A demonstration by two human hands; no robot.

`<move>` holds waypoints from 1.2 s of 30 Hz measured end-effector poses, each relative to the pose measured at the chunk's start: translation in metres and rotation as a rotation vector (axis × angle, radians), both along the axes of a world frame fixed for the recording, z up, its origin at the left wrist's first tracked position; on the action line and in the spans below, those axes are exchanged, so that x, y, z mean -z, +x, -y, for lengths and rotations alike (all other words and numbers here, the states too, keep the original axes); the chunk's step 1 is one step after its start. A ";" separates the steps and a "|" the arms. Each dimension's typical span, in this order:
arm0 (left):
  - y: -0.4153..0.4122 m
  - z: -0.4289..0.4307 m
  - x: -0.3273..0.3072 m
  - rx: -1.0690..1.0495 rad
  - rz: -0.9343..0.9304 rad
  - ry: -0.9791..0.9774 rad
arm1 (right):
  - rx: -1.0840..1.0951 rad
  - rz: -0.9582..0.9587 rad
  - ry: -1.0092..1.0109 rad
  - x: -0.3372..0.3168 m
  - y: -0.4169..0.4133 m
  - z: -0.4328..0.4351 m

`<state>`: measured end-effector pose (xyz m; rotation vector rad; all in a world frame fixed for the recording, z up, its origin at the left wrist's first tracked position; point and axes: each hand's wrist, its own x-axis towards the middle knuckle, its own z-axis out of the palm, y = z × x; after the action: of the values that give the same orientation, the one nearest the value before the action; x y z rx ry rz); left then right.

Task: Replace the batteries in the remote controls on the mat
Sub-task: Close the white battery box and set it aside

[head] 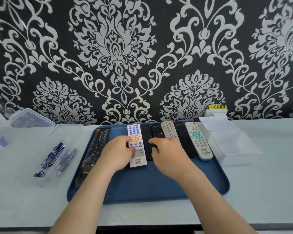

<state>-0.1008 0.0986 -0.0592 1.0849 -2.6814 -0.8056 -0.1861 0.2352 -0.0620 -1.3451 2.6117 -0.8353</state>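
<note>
Several remote controls lie in a row on the blue mat (pixel 142 183). My left hand (pixel 117 152) rests on the left side of the white remote with orange and blue buttons (pixel 137 146), thumb and fingertips curled against its edge. My right hand (pixel 167 152) lies over a black remote (pixel 146 132) just right of it, fingers bent onto it. Further right lie another black remote (pixel 156 130), a grey remote (pixel 168 130), a third black one (pixel 180 128) and a white remote with teal buttons (pixel 199 141). A long black remote (pixel 95 146) lies at the mat's left.
A clear tray of blue batteries (pixel 56 156) stands left of the mat, with a clear lidded box (pixel 24 119) behind it. An empty clear box (pixel 233 142) stands at the right. The patterned wall rises right behind the table, with a white socket (pixel 216 112) on it.
</note>
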 end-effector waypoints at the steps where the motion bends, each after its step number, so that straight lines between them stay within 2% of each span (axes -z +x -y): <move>1: -0.001 -0.001 -0.001 -0.002 0.003 -0.009 | 0.008 -0.006 -0.024 -0.001 0.000 -0.001; 4: -0.004 -0.008 -0.006 0.008 0.041 -0.063 | 0.115 -0.035 -0.166 -0.010 -0.006 -0.012; 7: -0.009 -0.016 -0.006 0.025 0.015 -0.259 | 0.268 -0.076 -0.285 -0.018 -0.025 -0.033; 9: -0.017 -0.025 -0.005 0.062 -0.151 -0.342 | 0.398 -0.103 -0.286 -0.020 -0.042 -0.050; 11: -0.031 -0.049 -0.009 0.185 -0.343 -0.296 | 0.555 -0.118 -0.229 -0.022 -0.058 -0.073; 14: -0.051 -0.089 -0.013 0.373 -0.458 -0.208 | 0.715 -0.047 -0.094 -0.022 -0.074 -0.102; 17: -0.070 -0.120 -0.009 0.478 -0.388 -0.131 | 0.774 0.044 0.049 -0.015 -0.087 -0.126; 19: -0.083 -0.138 -0.005 0.517 -0.323 -0.097 | 0.817 0.079 0.068 -0.013 -0.095 -0.142; 23: -0.098 -0.161 -0.002 0.588 -0.253 -0.059 | 0.815 0.024 0.093 -0.015 -0.104 -0.166; 28: -0.105 -0.177 0.000 0.550 -0.286 -0.025 | 0.790 0.278 0.147 -0.009 -0.115 -0.184; 31: -0.109 -0.177 0.001 0.472 -0.336 -0.005 | 0.725 0.306 0.018 -0.010 -0.119 -0.190; 34: -0.111 -0.173 0.002 0.395 -0.389 -0.007 | 0.636 0.557 -0.333 -0.014 -0.118 -0.192; 36: -0.112 -0.169 0.005 0.371 -0.372 -0.025 | 0.539 0.705 -0.466 -0.016 -0.116 -0.195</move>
<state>-0.2124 0.2678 -0.0642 0.3789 -2.5819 -0.9193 -0.3020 0.4297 -0.0458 -0.2362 2.2505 -1.6888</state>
